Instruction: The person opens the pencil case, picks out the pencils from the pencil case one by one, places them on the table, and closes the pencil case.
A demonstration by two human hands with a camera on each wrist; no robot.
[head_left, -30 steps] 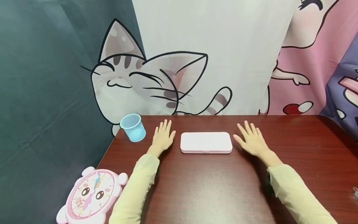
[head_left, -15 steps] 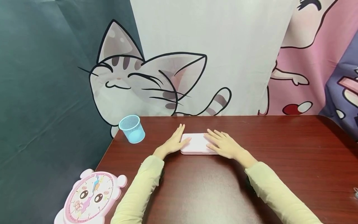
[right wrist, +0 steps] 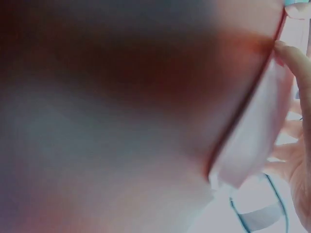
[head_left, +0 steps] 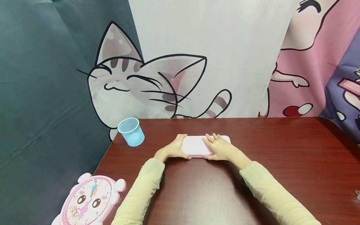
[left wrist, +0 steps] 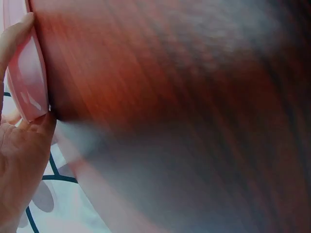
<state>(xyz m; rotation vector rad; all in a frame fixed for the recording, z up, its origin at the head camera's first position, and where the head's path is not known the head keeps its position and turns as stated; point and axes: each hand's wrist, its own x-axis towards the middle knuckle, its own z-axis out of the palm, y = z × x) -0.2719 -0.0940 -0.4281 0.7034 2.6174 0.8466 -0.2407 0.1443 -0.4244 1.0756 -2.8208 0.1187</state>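
A flat pale pink case [head_left: 196,145] lies on the dark red table. The left hand [head_left: 175,148] grips its left end, with the thumb at the near edge and the fingers round the far corner; in the left wrist view the hand [left wrist: 22,160] is against the end of the case [left wrist: 29,77]. Over the right part of the case lies the right hand [head_left: 220,149], fingers spread on the lid, thumb at the front edge. The right wrist view shows that thumb on the front side of the case [right wrist: 255,124], the other fingers of the hand [right wrist: 296,160] beyond it.
A light blue mesh cup [head_left: 132,134] stands at the table's back left corner. At the left edge is a pink clock [head_left: 88,200] with a cartoon face. A small metallic object [head_left: 357,196] is at the far right. Cartoon-printed cloth [head_left: 230,56] hangs behind the table [head_left: 281,162].
Both hands have come inward from either side of the case onto it. The left thumb has gone from the lid to the near edge, and the right thumb now touches the front.
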